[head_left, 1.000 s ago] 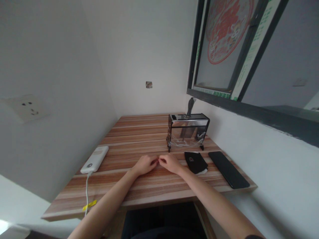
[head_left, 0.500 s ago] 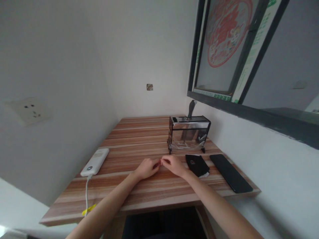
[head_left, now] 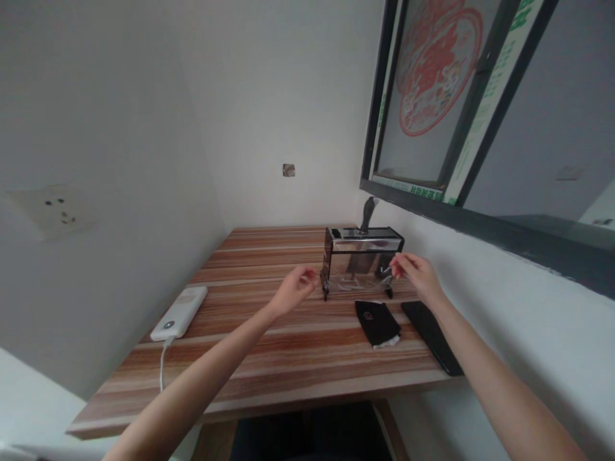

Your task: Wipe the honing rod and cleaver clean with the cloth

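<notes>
A clear-sided holder (head_left: 360, 262) with a shiny top and dark frame stands toward the back right of the table. A dark handle (head_left: 368, 214) sticks up through its top, and crinkled clear film wraps its lower part. My left hand (head_left: 298, 288) hovers just left of the holder, fingers loosely curled and apart, with nothing visible in them. At the holder's right end is my right hand (head_left: 416, 274), thumb and fingers drawn together; I cannot make out what they hold, if anything. A black folded cloth-like piece (head_left: 378, 322) lies in front of the holder.
A black phone-like slab (head_left: 432, 336) lies partly under my right forearm. On the left rests a white power bank (head_left: 180, 312) with a white cable. The wood-grain table (head_left: 259, 256) meets walls, and a dark-framed window (head_left: 413, 189) juts out at upper right.
My hands were together over the table in front of the holder. They have parted and moved forward, the left to the holder's left side, the right to its right end.
</notes>
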A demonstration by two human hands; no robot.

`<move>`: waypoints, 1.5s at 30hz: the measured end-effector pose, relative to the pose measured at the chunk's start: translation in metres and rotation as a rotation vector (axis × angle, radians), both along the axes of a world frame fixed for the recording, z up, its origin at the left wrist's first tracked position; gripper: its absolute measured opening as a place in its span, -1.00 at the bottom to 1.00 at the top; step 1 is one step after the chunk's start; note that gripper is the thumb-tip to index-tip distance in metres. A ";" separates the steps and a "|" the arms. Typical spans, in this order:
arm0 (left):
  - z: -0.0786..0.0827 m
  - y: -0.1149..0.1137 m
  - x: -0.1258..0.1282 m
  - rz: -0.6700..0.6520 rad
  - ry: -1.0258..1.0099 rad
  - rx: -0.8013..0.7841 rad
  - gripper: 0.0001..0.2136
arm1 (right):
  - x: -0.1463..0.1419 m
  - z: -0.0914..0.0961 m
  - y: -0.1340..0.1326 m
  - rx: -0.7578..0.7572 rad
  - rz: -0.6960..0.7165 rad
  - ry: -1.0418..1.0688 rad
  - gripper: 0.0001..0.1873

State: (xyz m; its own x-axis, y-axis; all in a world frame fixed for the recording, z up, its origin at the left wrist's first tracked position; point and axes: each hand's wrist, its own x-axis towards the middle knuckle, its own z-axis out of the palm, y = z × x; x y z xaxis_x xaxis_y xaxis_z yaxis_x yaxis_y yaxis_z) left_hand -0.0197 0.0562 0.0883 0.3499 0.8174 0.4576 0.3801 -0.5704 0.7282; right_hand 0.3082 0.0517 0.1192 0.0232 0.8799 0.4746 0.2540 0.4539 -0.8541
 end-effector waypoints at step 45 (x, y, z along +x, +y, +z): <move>-0.010 0.115 0.043 -0.313 -0.217 -0.314 -0.18 | 0.083 -0.023 0.100 -0.526 0.474 -0.055 -0.38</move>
State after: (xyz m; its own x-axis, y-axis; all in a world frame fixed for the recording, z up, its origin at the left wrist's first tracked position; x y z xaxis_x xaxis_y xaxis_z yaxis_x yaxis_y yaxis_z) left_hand 0.0237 0.1708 0.0788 0.5249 0.7983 0.2953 0.0461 -0.3731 0.9267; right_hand 0.3909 0.1517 0.0959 -0.4304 0.9023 -0.0264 0.1805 0.0573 -0.9819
